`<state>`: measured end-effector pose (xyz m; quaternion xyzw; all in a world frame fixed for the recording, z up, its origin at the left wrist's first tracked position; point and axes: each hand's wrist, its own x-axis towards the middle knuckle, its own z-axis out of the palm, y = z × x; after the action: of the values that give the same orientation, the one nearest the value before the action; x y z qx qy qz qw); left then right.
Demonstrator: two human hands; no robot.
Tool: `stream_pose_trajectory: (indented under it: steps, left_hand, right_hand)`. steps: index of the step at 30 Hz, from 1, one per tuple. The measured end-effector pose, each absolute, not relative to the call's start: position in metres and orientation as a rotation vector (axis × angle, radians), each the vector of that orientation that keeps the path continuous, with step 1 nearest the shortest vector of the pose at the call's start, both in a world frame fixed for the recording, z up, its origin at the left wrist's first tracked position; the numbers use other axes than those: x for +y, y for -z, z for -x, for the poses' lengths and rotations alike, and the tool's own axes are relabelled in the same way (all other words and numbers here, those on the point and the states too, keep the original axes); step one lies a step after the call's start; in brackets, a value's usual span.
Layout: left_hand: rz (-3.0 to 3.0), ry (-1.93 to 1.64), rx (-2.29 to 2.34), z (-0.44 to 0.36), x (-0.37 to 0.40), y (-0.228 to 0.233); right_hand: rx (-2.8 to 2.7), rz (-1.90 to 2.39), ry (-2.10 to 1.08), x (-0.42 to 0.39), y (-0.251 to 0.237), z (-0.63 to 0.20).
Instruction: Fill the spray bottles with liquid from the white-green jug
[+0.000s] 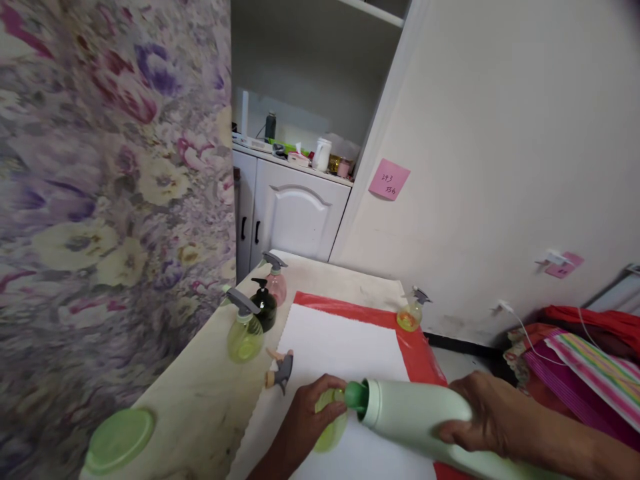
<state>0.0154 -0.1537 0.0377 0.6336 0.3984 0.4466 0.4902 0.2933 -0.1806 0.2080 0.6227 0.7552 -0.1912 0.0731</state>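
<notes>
My left hand (313,417) is wrapped round the neck of a small clear yellow-green bottle (330,433) that stands on a white sheet. In my right hand (487,413) a large pale green bottle (410,407) lies tipped nearly level. Its darker green spout (356,396) points left and meets the small bottle's mouth; whether liquid flows cannot be seen. A grey spray head (283,370) with a tan collar lies on the sheet, left of my left hand. At the lower left rests a round light green lid or cap (120,440).
On the table's left side stand a yellow-green spray bottle (245,337), a dark pump bottle (264,307) and a pink spray bottle (277,283). Another spray bottle (410,313) with yellow liquid is at the far right corner. The white sheet (345,340) overlies red plastic (425,357).
</notes>
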Motion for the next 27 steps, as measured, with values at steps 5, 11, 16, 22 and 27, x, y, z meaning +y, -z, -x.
stream_pose_trajectory:
  steps: [5,11,16,22,27]
  left_hand:
    - [-1.533,-1.081,0.953,-0.0144,-0.1557,-0.0379]
    - [-1.532,-1.090,0.976,-0.0140,-0.1563,-0.0395]
    - [-1.536,-1.087,0.953,-0.0133,-0.1556,-0.0396]
    - [-1.541,-1.074,0.986,-0.0137,-0.1552,-0.0371]
    - [-1.542,-1.075,0.979,-0.0141,-0.1559,-0.0384]
  right_hand:
    - [2.249,-1.877,0.587,-0.1806,-0.2140,-0.2880]
    - [2.256,-1.874,0.566,-0.1783,-0.2142,-0.2872]
    - [2.270,-1.868,0.581,-0.1796,-0.2136,-0.2886]
    - [2.262,-1.851,0.573,-0.1813,-0.2160,-0.2885]
    - [2.289,-1.836,0.572,-0.1786,-0.2116,-0.2939]
